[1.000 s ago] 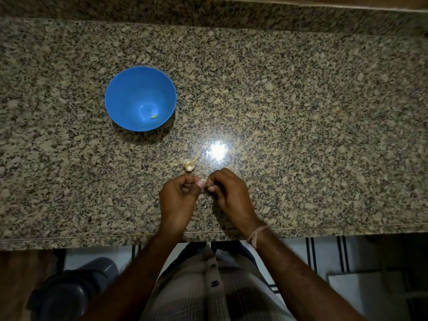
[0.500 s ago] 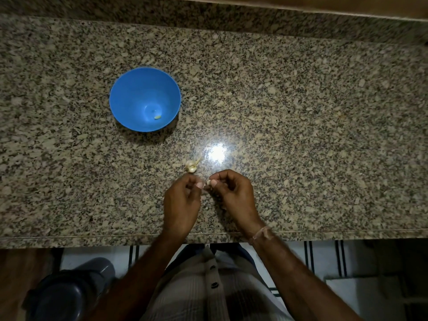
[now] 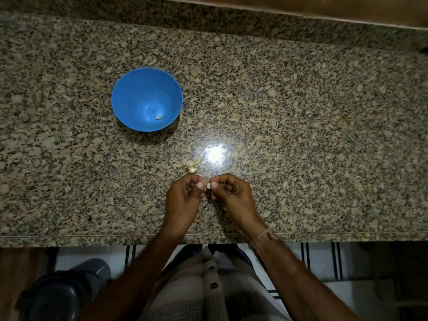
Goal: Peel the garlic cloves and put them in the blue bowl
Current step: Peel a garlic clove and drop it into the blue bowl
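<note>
Garlic clove [image 3: 208,186] | pinched: left hand [image 3: 183,200], right hand [image 3: 234,195] | near counter edge [image 3: 92,236]

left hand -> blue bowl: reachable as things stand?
Probably yes. Only bare counter lies between the left hand and the blue bowl; the garlic head sits to the right of that line. The hand is busy, though: with the right hand it pinches a garlic clove.

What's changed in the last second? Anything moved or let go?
Almost nothing. The left hand and right hand still pinch the garlic clove above the counter; their fingertips only shifted slightly. Nothing was let go. The blue bowl with one peeled clove and the garlic bulb stayed put.
</note>
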